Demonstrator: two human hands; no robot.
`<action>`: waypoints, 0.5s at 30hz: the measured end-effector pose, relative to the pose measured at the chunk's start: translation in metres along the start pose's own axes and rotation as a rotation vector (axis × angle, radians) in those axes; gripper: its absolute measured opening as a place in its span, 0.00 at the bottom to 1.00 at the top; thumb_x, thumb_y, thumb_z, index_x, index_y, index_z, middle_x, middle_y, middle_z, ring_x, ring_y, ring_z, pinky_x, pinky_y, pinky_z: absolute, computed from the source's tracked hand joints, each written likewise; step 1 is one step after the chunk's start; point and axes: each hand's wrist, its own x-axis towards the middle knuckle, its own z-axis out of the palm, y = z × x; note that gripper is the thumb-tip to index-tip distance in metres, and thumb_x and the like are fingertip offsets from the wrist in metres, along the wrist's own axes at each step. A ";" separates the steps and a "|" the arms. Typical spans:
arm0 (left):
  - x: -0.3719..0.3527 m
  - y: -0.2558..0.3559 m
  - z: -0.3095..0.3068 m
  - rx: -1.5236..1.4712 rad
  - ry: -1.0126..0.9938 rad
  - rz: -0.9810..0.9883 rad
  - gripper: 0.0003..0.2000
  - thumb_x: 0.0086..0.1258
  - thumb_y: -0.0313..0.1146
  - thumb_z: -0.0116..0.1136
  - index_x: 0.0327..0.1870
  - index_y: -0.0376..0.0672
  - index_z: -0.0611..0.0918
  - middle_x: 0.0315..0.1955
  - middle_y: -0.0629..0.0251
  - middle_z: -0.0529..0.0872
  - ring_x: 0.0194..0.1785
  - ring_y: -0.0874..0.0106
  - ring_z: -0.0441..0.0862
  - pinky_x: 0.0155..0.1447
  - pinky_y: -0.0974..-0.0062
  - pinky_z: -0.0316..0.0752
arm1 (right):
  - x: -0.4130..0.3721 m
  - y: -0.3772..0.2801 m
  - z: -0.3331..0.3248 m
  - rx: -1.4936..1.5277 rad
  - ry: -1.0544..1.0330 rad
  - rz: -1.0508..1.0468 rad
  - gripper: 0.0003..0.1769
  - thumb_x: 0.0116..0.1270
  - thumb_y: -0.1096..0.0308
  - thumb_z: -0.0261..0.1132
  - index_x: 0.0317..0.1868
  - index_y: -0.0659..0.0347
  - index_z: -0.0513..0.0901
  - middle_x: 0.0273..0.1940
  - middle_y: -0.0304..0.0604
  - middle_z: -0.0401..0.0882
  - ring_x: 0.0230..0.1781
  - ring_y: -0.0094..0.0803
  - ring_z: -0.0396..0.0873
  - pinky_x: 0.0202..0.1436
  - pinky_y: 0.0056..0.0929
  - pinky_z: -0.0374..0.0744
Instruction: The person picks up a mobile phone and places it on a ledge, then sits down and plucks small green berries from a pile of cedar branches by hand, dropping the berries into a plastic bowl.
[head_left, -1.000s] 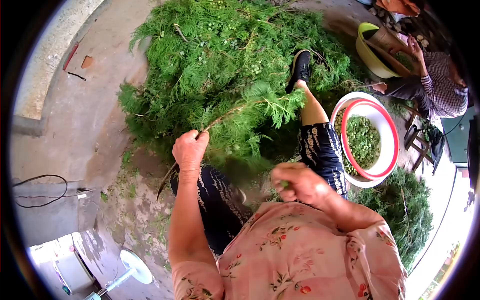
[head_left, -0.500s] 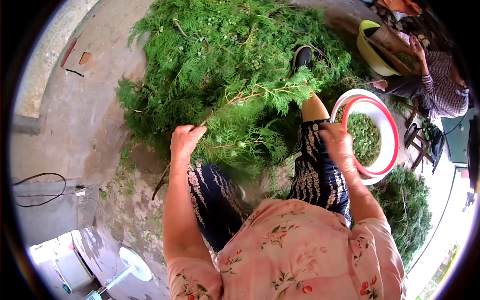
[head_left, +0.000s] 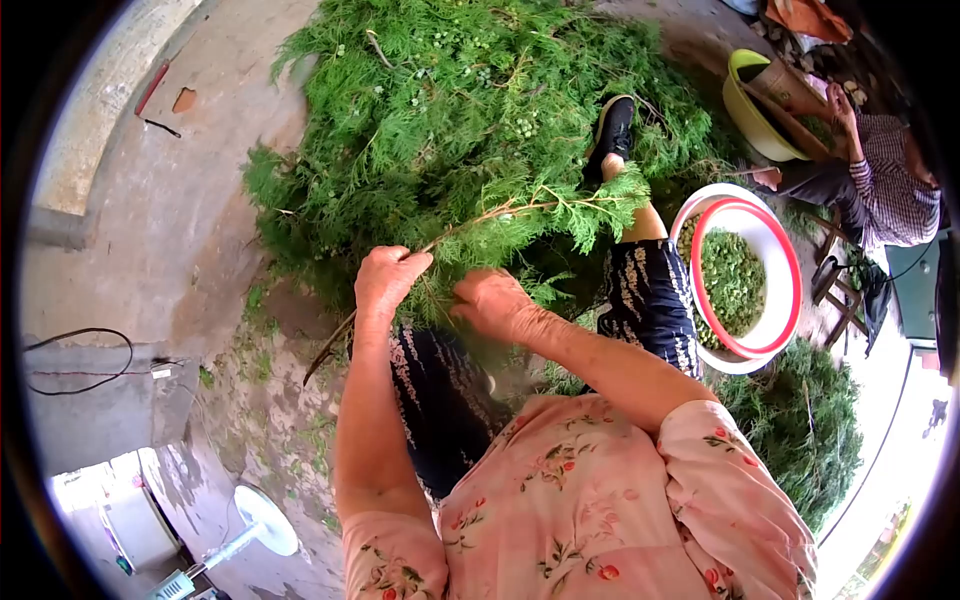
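Observation:
My left hand [head_left: 388, 287] is closed round the stem of a leafy evergreen branch [head_left: 515, 208], which reaches up and right across my lap. The stem's bare brown end [head_left: 328, 352] sticks out below that hand. My right hand [head_left: 492, 303] is just right of the left one, low against the branch's foliage. Its fingers are curled, and what they pinch is hidden among the sprigs. Behind both hands lies a big heap of green branches [head_left: 430, 130]. Right of my knee stands a white basin with a red rim [head_left: 796, 270], holding picked green bits [head_left: 730, 278].
More cut greenery [head_left: 800, 420] lies below the basin. At the upper right a person in a checked shirt [head_left: 895, 180] sits by a yellow-green tub [head_left: 742, 112]. A white fan [head_left: 265, 520] stands at the lower left, and a black cable [head_left: 130, 350] lies at the left.
My right hand has moved left from beside the basin to the branch near my left hand. The left hand keeps its hold on the stem. The view has shifted slightly.

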 end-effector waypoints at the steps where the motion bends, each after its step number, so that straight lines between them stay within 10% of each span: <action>1: 0.000 0.000 -0.001 0.016 -0.002 -0.003 0.18 0.49 0.47 0.60 0.18 0.37 0.77 0.12 0.57 0.73 0.18 0.63 0.70 0.27 0.67 0.65 | 0.001 0.002 0.002 0.118 -0.069 0.030 0.12 0.57 0.63 0.63 0.35 0.64 0.77 0.40 0.49 0.78 0.42 0.47 0.75 0.45 0.38 0.74; 7: 0.000 0.002 -0.002 0.059 0.001 -0.026 0.19 0.49 0.49 0.59 0.18 0.38 0.77 0.13 0.56 0.74 0.20 0.60 0.72 0.29 0.65 0.66 | -0.005 -0.001 0.000 0.877 -0.167 0.266 0.16 0.61 0.60 0.63 0.41 0.66 0.79 0.42 0.50 0.81 0.44 0.36 0.77 0.48 0.33 0.72; 15: -0.005 0.015 0.006 0.285 0.142 0.009 0.17 0.52 0.47 0.56 0.17 0.41 0.78 0.18 0.54 0.79 0.24 0.52 0.75 0.31 0.62 0.71 | -0.015 -0.024 -0.007 0.981 -0.223 0.515 0.23 0.61 0.53 0.61 0.46 0.65 0.79 0.42 0.48 0.79 0.43 0.31 0.74 0.50 0.31 0.71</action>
